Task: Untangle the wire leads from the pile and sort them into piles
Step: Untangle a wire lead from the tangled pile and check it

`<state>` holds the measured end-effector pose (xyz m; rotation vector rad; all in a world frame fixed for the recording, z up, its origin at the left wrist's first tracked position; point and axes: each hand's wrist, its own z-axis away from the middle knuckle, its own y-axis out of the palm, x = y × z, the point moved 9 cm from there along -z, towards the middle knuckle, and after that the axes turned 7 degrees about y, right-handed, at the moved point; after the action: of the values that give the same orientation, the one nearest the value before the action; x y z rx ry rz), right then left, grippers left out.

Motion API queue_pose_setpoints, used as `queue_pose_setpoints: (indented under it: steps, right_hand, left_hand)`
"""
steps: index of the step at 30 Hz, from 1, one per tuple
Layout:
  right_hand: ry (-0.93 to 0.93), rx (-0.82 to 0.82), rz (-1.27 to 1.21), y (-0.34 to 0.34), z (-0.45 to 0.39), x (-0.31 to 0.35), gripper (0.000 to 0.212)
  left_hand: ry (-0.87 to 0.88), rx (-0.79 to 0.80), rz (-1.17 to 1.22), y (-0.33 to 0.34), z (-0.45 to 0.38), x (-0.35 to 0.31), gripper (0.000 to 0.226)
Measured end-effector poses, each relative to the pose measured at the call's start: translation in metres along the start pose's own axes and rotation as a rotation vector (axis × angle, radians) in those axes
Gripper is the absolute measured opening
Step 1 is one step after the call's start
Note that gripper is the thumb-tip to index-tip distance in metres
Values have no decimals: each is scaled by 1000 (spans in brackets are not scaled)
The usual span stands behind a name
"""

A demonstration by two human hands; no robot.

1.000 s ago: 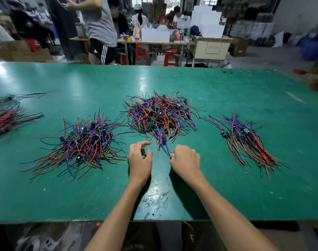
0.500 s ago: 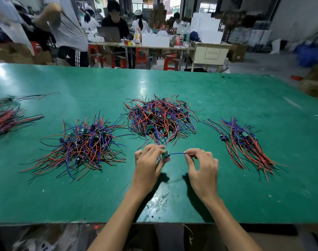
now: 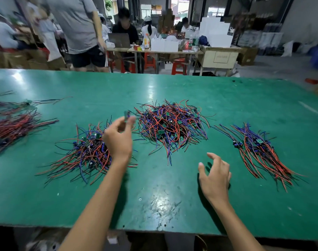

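The right hand [image 3: 215, 175] hovers low over the green table [image 3: 172, 211], nearer than the tangled pile [image 3: 170, 126], its fingers loosely spread and holding nothing. The left hand [image 3: 119, 137] is raised over the left-hand pile [image 3: 85, 153], thumb and fingertips pinching a small wire lead piece [image 3: 126, 115]; that piece is motion-blurred, so its colour and the run of its wires cannot be told.

The tangled pile sits at mid-table: red and blue leads crossing every way, with small green boards and black parts among them, and a few strands trailing toward the near edge. It has no single axis. Left of the tangled pile, the left-hand pile is also loose, its leads fanning mostly toward the near left. Right of the tangled pile, well apart from it, the right-hand pile [image 3: 259, 153] is combed: its leads lie side by side, long axis running from far left to near right, with dark connectors near the far end. Far left of the tangled pile, a mostly red bundle [image 3: 15, 127] lies roughly crosswise at the table's edge.

The table is glossy green, scuffed near the front and catching overhead light. Beyond the tangled pile, a person in a grey shirt [image 3: 78, 26] stands at the far edge; behind are work tables [image 3: 163, 51] with white boxes, bottles, red stools and seated workers.
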<state>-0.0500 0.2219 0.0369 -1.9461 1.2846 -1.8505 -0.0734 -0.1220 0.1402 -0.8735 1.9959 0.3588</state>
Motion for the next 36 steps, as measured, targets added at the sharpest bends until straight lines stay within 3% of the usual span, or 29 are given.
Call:
queue_pose_setpoints:
  steps: [2, 5, 7, 10, 12, 16, 20, 26, 36]
  right_hand:
    - [-5, 33, 51, 6, -1, 0, 39]
    - [-1, 87, 140, 16, -2, 1, 40]
    - [-19, 102, 190, 20, -2, 3, 39]
    - [-70, 98, 259, 24, -2, 6, 32]
    - [-111, 94, 324, 26, -1, 10, 29]
    - [-155, 87, 408, 31, 0, 15, 28]
    - [-159, 70, 415, 30, 2, 14, 28]
    - [-166, 46, 469, 30, 0, 17, 29]
    - [-153, 88, 447, 30, 0, 12, 28]
  left_hand:
    - [-126, -4, -256, -20, -24, 27, 34]
    - [-333, 123, -689, -36, -28, 63, 56]
    - [-300, 205, -859, -27, -20, 62, 68]
    - [-3, 311, -753, 21, -5, 34, 44]
    - [82, 492, -586, 64, 16, 21, 25]
    - [9, 827, -599, 126, 68, 29, 44]
    - [-40, 740, -640, 132, 81, 45, 27]
    - [-37, 683, -614, 133, 86, 47, 41]
    - [-100, 542, -345, 111, 110, 47, 26]
